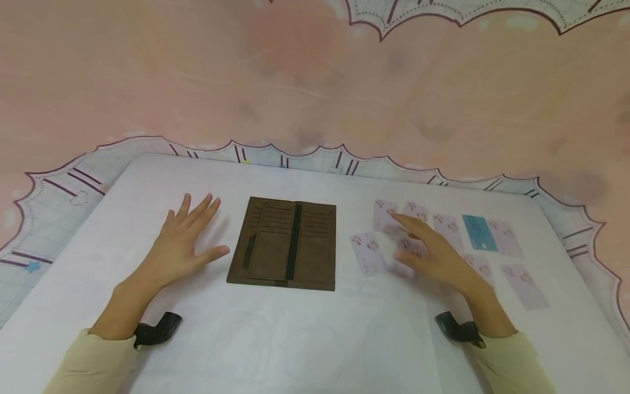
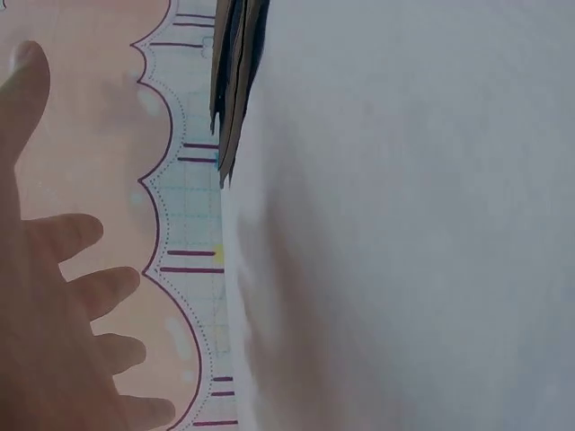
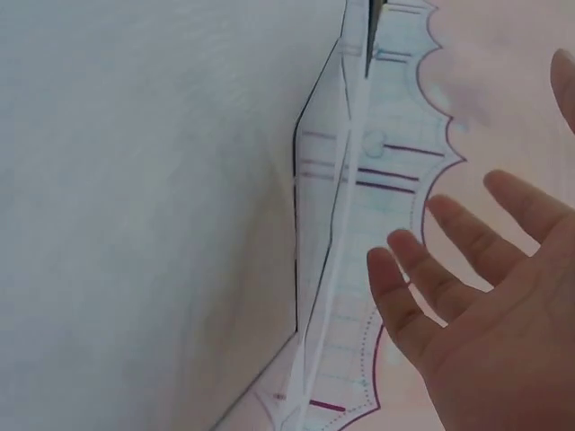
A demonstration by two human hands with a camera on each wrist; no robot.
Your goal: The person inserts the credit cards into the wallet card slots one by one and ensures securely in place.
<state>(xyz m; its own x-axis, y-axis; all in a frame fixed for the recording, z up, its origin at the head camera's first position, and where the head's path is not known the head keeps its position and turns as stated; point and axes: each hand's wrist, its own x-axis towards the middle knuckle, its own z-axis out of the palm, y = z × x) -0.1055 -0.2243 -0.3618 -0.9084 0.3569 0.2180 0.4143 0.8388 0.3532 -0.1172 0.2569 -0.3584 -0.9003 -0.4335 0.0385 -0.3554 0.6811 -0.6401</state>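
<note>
A brown wallet [image 1: 317, 262] lies unfolded on the white table, its card slots showing and a dark strip running down it. My left hand [image 1: 179, 251] is just left of the wallet, fingers spread and holding nothing. To the wallet's right, my right hand [image 1: 435, 257] hovers over several pale purple patterned cards [image 1: 366, 254], partly hiding some. Its fingers are extended, with nothing between them. One blue card [image 1: 479, 232] lies among the purple ones. In the left wrist view, the wallet [image 2: 238, 81] appears edge-on beyond the spread hand [image 2: 63, 332]. The right wrist view shows the hand [image 3: 503, 332] with separated fingers.
The white table [image 1: 197, 355] has a pinkish cloth [image 1: 197, 82] with a scalloped border beyond it. Another purple card [image 1: 524, 287] lies near the right side. Dark bands [image 1: 157, 328] with protruding parts sit on both wrists.
</note>
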